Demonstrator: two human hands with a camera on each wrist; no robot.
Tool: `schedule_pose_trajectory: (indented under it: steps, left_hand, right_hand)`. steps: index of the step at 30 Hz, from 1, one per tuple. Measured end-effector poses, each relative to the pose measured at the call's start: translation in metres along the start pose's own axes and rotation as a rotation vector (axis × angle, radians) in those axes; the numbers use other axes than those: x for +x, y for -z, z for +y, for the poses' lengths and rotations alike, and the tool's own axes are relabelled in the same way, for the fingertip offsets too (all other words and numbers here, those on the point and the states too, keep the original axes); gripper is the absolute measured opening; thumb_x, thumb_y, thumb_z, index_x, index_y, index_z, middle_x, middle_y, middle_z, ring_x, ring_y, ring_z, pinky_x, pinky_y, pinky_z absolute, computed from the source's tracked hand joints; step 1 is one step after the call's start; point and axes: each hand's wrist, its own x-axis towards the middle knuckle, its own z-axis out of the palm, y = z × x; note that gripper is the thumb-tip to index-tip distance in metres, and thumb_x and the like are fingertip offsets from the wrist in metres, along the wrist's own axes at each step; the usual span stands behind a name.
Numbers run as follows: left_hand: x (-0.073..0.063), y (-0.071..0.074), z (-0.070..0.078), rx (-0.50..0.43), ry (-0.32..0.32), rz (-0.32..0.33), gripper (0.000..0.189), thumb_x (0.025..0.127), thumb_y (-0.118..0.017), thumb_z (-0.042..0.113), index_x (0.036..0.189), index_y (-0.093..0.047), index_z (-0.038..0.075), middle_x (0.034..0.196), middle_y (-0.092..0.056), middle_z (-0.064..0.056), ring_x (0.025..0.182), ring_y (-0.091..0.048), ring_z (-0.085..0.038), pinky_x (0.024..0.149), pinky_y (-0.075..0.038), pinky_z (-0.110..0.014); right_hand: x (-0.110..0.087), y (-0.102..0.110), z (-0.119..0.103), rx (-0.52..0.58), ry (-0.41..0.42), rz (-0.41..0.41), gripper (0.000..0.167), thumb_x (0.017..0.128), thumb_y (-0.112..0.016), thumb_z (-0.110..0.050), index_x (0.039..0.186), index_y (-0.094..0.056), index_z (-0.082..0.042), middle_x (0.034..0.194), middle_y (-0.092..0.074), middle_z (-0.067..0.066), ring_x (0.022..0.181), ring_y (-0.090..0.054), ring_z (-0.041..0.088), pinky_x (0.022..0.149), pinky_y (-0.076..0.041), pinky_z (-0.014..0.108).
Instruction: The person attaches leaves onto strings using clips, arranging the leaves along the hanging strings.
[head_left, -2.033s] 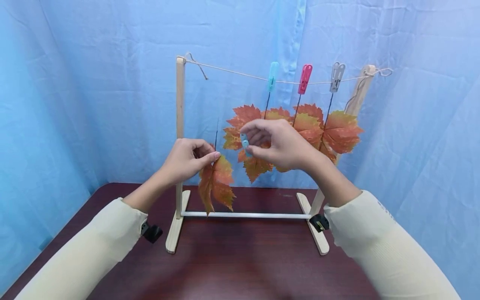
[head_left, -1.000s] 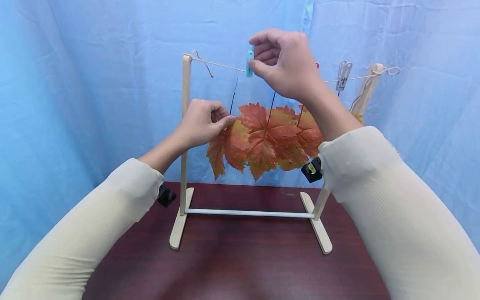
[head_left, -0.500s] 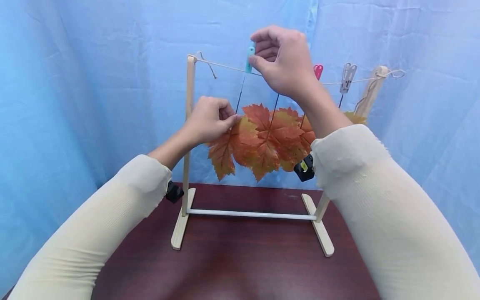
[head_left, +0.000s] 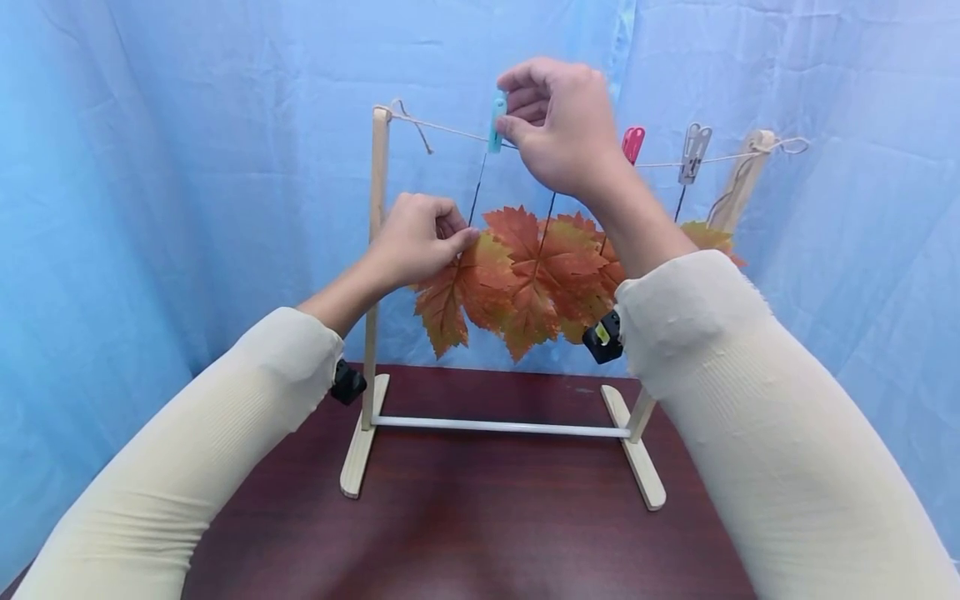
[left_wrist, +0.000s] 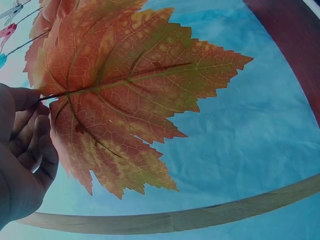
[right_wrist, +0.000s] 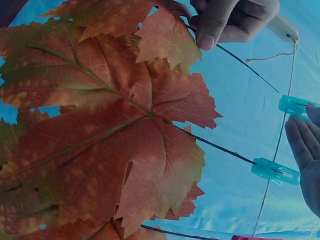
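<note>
My left hand (head_left: 423,239) pinches an orange artificial maple leaf (left_wrist: 130,80) at the base of its dark stem. That leaf hangs below the string (head_left: 442,128), its stem pointing up. Above it my right hand (head_left: 562,121) pinches a light-blue clothespin (head_left: 497,122) at the string. In the right wrist view the stem's tip stops just short of this clothespin (right_wrist: 290,104), with a small gap between. Beside it, another maple leaf (right_wrist: 150,115) hangs by its stem from a second light-blue clothespin (right_wrist: 272,171), which my right hand hides in the head view.
A wooden frame (head_left: 376,250) carries the string and stands on a dark red table (head_left: 480,517). Farther right a pink clothespin (head_left: 633,143) and a grey clothespin (head_left: 693,152) hold more leaves. A white rod (head_left: 495,426) joins the feet. Blue curtains (head_left: 225,125) hang behind.
Both hands have risen from below the string, the leaf coming up on the left and the clothespin reaching string height. Over the last half second they have barely moved.
</note>
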Motion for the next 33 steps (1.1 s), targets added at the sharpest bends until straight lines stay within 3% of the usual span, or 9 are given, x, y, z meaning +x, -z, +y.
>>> schedule_pose_trajectory:
  steps: [11,22,33]
  left_hand:
    - [0.003,0.0,0.006,0.025,-0.011,0.006,0.021,0.099,-0.069,0.021,0.083,-0.071,0.007,0.076,-0.069,-0.005,0.068,-0.061,-0.016,0.064,-0.05,-0.031]
    - [0.005,-0.001,0.007,0.027,-0.007,0.003,0.019,0.099,-0.068,0.019,0.085,-0.071,0.007,0.079,-0.069,-0.005,0.07,-0.061,-0.016,0.066,-0.05,-0.031]
    - [0.011,-0.001,0.011,-0.058,-0.017,0.065,0.022,0.099,-0.068,0.016,0.079,-0.069,0.007,0.073,-0.067,-0.006,0.063,-0.059,-0.017,0.061,-0.047,-0.03]
  right_hand:
    - [-0.001,-0.005,-0.001,0.04,-0.072,-0.01,0.031,0.1,-0.067,-0.012,0.13,-0.066,-0.002,0.121,-0.072,0.01,0.109,-0.069,0.016,0.095,-0.052,0.024]
    - [-0.006,-0.009,0.0,0.034,-0.111,-0.07,0.032,0.1,-0.067,-0.014,0.13,-0.066,-0.002,0.119,-0.07,0.011,0.111,-0.068,0.018,0.097,-0.052,0.026]
    - [-0.006,-0.01,0.003,0.046,-0.164,-0.12,0.034,0.102,-0.065,-0.017,0.133,-0.064,-0.004,0.125,-0.067,0.01,0.114,-0.065,0.016,0.098,-0.051,0.026]
